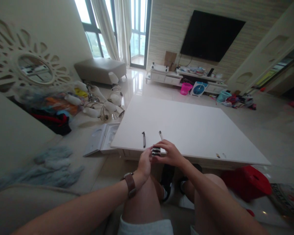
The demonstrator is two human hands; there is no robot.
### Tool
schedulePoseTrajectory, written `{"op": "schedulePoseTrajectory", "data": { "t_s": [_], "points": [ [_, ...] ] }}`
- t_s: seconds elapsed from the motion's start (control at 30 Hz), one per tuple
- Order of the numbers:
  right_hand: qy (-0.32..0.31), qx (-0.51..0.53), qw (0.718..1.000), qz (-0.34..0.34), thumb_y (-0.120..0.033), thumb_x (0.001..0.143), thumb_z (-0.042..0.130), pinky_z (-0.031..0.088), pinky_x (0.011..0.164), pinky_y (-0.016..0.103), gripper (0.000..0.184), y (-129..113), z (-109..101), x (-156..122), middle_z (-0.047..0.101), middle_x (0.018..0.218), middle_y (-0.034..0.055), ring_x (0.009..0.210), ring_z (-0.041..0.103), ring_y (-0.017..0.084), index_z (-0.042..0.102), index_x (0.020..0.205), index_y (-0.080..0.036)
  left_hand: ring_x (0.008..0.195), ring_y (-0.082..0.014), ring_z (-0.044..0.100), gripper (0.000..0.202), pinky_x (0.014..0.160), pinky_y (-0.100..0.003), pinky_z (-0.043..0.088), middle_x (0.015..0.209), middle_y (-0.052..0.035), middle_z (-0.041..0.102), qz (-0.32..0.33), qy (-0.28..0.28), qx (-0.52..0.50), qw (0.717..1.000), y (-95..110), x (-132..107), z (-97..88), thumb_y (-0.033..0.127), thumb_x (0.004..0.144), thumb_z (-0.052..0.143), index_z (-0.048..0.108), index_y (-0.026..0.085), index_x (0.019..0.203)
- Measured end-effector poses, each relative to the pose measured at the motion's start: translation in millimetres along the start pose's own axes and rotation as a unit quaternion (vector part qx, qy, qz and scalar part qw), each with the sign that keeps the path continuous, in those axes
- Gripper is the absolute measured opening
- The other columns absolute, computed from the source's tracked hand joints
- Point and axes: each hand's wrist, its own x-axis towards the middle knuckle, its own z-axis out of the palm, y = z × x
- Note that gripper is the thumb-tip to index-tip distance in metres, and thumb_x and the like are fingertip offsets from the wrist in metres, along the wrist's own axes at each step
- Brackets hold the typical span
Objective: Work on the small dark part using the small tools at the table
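Over the near edge of the white table (176, 120), my two hands meet around a small black-and-silver block (156, 151) with light bands across it. My left hand (144, 164), with a brown-strapped watch (130, 185) on its wrist, is closed on the block's left side. Fingers of my right hand (171, 153) grip it from the right, above and below. What kind of thing the block is I cannot make out. Just beyond my hands, a slim grey tool (144, 140) with a dark, wider head lies on the tabletop. A thin pale stick with a dark tip (160, 133) lies right of it.
Two tiny items, one a brown-and-black piece (218, 155), lie near the table's right front edge. An open white box (103, 138) rests on the floor at left, below a chandelier (100, 101). A red stool (250, 182) stands at right. My knees are under my hands.
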Motion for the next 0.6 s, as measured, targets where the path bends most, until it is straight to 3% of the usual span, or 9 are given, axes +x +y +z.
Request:
{"op": "schedulePoseTrajectory", "data": {
  "t_s": [0.07, 0.13, 0.2, 0.27, 0.37, 0.53, 0.6],
  "points": [
    [0.073, -0.014, 0.997, 0.036, -0.026, 0.078, 0.074, 0.05, 0.087, 0.039, 0.037, 5, -9, 0, 0.068, 0.105, 0.0092, 0.098, 0.062, 0.024, 0.067, 0.114, -0.021, 0.083, -0.0236, 0.068, 0.019, 0.075, -0.033, 0.051, 0.094, -0.0117, 0.072, 0.031, -0.041, 0.078, 0.996, 1, -4, -3.7, 0.028, 0.08, 0.06, 0.069, 0.017, 0.092],
    [0.134, -0.023, 0.988, 0.079, -0.028, 0.078, 0.074, 0.051, 0.083, 0.039, 0.035, 11, -14, 0, 0.068, 0.103, 0.009, 0.096, 0.062, 0.024, 0.066, 0.111, -0.021, 0.092, -0.0277, 0.066, 0.003, 0.087, -0.036, 0.048, 0.083, -0.0105, 0.07, 0.07, -0.103, 0.181, 0.975, -2, -12, -13.5, 0.02, 0.071, 0.069, 0.067, 0.021, 0.073],
    [0.157, -0.028, 0.981, 0.11, -0.029, 0.077, 0.075, 0.051, 0.079, 0.038, 0.035, 18, -14, -1, 0.068, 0.103, 0.0092, 0.095, 0.062, 0.025, 0.065, 0.109, -0.021, 0.099, -0.0339, 0.063, 0.022, 0.097, -0.044, 0.042, 0.065, -0.0082, 0.061, 0.104, -0.142, 0.285, 0.942, -8, -20, -26.8, 0.012, 0.057, 0.076, 0.058, 0.023, 0.054],
    [0.14, -0.035, 0.982, 0.123, -0.029, 0.077, 0.075, 0.051, 0.078, 0.038, 0.034, 25, -6, -5, 0.068, 0.103, 0.009, 0.095, 0.061, 0.025, 0.065, 0.109, -0.021, 0.104, -0.0423, 0.059, 0.039, 0.1, -0.056, 0.036, 0.051, -0.0047, 0.046, 0.126, -0.146, 0.358, 0.914, -14, -27, -38.5, 0.005, 0.044, 0.077, 0.042, 0.023, 0.041],
    [0.087, -0.048, 0.988, 0.114, -0.026, 0.078, 0.075, 0.05, 0.084, 0.038, 0.036, 32, 12, -8, 0.068, 0.104, 0.0079, 0.096, 0.061, 0.024, 0.064, 0.112, -0.021, 0.104, -0.049, 0.054, 0.054, 0.098, -0.066, 0.029, 0.045, 0.0008, 0.028, 0.133, -0.12, 0.381, 0.907, -20, -33, -44.7, 0.003, 0.037, 0.074, 0.024, 0.024, 0.036],
    [-0.015, -0.104, 0.99, 0.09, -0.025, 0.08, 0.075, 0.047, 0.089, 0.038, 0.037, 34, 43, 14, 0.068, 0.106, 0.0077, 0.1, 0.059, 0.024, 0.061, 0.114, -0.02, 0.1, -0.0489, 0.052, 0.051, 0.1, -0.07, 0.02, 0.047, 0.0052, 0.015, 0.124, -0.151, 0.324, 0.926, -20, -35, -36.5, 0.006, 0.036, 0.073, 0.026, 0.024, 0.033],
    [-0.054, -0.139, 0.985, 0.089, -0.026, 0.082, 0.074, 0.046, 0.089, 0.037, 0.036, 35, 54, 34, 0.068, 0.106, 0.0085, 0.101, 0.059, 0.024, 0.061, 0.115, -0.02, 0.102, -0.0517, 0.05, 0.049, 0.098, -0.073, 0.018, 0.047, 0.006, 0.012, 0.131, -0.113, 0.284, 0.943, -26, -34, -36.4, 0.006, 0.034, 0.072, 0.026, 0.024, 0.032]
  ]
}}
